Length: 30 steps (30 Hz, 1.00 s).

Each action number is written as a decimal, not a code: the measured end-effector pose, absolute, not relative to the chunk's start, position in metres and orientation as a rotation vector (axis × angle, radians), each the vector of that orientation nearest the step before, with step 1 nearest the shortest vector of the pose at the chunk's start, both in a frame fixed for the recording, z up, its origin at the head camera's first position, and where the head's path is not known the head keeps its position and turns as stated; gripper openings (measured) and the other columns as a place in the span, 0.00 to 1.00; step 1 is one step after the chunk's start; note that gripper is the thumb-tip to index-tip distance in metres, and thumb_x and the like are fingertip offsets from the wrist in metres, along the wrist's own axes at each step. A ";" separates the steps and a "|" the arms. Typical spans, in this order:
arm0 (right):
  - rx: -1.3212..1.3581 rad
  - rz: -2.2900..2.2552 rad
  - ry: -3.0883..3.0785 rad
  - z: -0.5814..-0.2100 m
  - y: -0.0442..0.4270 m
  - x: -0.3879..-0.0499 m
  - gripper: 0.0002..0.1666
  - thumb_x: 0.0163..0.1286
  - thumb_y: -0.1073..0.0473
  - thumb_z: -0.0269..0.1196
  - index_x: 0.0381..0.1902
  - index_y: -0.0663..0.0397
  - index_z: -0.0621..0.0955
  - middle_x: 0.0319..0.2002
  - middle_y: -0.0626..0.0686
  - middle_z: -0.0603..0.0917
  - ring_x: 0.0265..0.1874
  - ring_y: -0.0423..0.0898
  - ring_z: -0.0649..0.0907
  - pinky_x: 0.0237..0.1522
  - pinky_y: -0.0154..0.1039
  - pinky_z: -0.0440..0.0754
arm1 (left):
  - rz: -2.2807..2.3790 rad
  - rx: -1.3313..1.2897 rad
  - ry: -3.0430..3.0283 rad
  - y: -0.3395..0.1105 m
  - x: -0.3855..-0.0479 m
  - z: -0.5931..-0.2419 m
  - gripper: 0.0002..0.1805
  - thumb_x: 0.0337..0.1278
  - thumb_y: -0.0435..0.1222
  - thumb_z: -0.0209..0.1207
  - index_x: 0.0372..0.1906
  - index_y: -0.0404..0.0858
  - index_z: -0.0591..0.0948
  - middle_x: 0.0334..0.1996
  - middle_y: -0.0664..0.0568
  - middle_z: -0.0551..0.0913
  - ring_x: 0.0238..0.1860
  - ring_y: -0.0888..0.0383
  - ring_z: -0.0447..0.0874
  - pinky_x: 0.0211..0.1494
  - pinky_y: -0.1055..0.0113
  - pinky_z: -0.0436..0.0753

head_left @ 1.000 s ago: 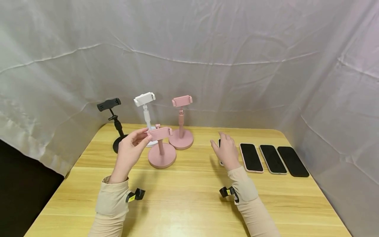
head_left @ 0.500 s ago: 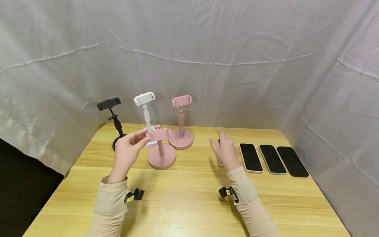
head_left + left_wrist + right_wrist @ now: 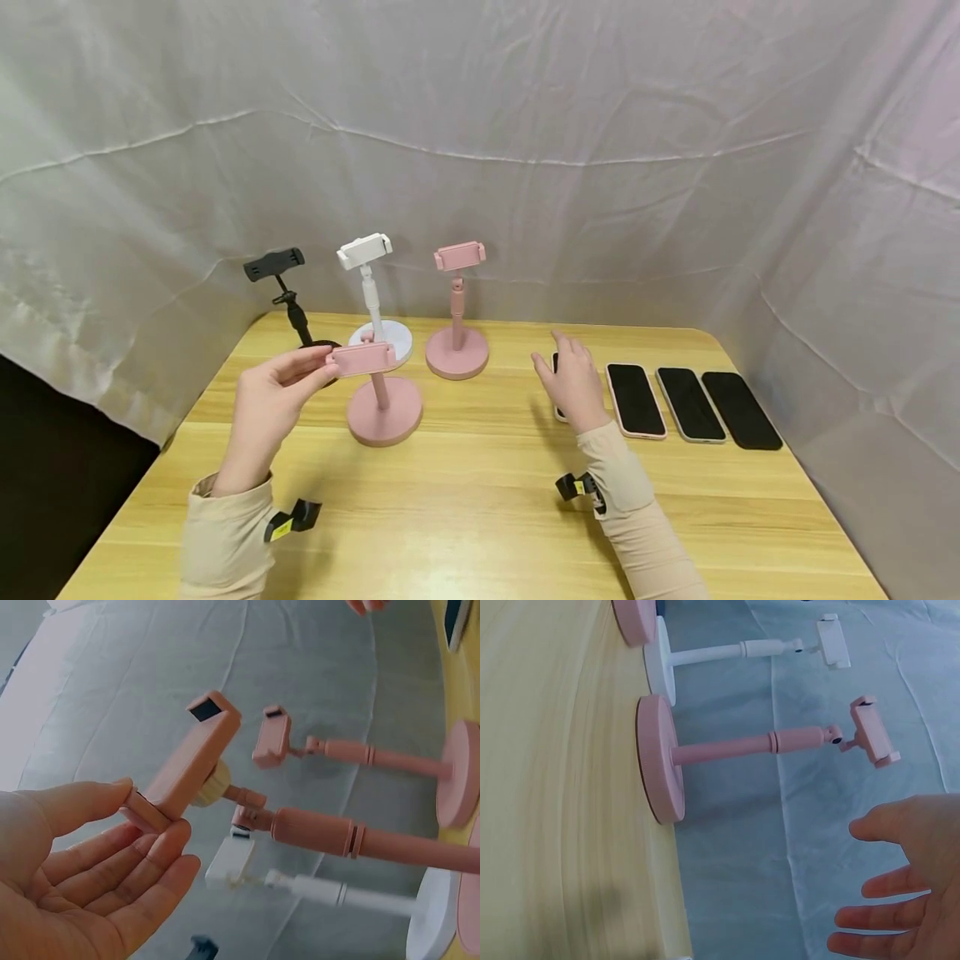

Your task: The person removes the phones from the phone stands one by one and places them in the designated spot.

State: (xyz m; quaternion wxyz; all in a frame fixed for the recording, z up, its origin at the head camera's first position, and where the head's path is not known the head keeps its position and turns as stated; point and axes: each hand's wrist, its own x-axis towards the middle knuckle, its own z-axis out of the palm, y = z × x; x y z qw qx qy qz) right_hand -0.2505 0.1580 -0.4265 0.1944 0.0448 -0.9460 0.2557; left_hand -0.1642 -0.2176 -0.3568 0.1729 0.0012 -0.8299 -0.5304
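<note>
My left hand (image 3: 264, 404) pinches the left end of the clamp on a pink phone stand (image 3: 362, 359). In the left wrist view, thumb and fingers of the left hand (image 3: 97, 870) grip that clamp end, and the stand's neck (image 3: 315, 831) runs off to the right. The right hand (image 3: 576, 385) is held over a phone (image 3: 559, 412), hiding most of it; its fingers are extended. Nothing sits between the fingers of the right hand (image 3: 907, 877) in the right wrist view.
Behind stand a black phone stand (image 3: 297, 321), a white one (image 3: 372, 296) and a second pink one (image 3: 458, 304). Right of my right hand lie a pink-edged phone (image 3: 637, 400), a silver-edged phone (image 3: 691, 404) and a black phone (image 3: 742, 409). Grey curtain (image 3: 525, 167) surrounds the table (image 3: 465, 517).
My left hand has brought the nearer pink phone stand left and a little towards me, uncovering more of the white stand's base. The right hand stays about where it was.
</note>
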 end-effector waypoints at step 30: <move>0.613 0.476 -2.563 -0.449 0.124 -0.247 0.28 0.67 0.48 0.65 0.59 0.57 0.78 0.52 0.59 0.83 0.53 0.58 0.82 0.58 0.53 0.79 | -1.495 0.461 -2.028 -0.294 -0.131 -0.357 0.21 0.46 0.32 0.73 0.49 0.35 0.86 0.28 0.75 0.86 0.35 0.78 0.84 0.41 0.88 0.77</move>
